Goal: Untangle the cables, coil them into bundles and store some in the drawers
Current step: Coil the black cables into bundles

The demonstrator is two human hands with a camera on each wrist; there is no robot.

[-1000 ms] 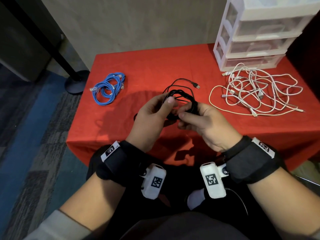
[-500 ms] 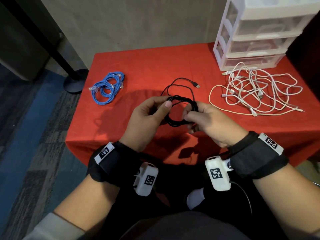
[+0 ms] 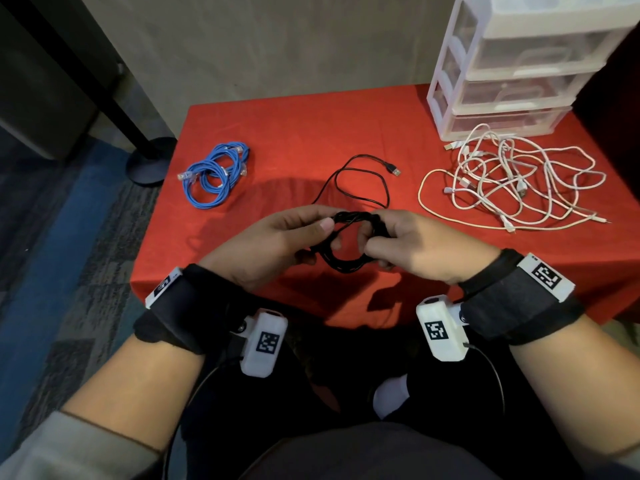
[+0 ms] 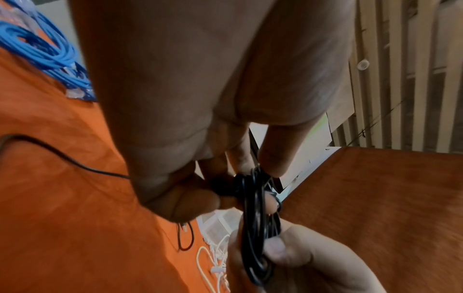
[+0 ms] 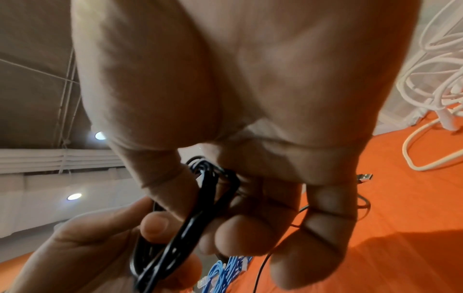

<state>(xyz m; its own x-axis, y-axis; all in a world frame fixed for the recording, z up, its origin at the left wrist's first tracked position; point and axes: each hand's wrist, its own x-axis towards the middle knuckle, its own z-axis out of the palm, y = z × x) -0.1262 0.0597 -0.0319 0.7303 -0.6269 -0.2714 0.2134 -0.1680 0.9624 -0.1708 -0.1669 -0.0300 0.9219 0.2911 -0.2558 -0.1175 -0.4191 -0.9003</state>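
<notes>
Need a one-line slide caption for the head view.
Both hands, left hand and right hand, hold a black cable coil above the red table; white cables remain tangled.

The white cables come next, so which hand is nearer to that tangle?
Right. The right hand grips the black coil just beside the white tangle, toward the person. The left hand pinches the coil's other side, farther off.
</notes>
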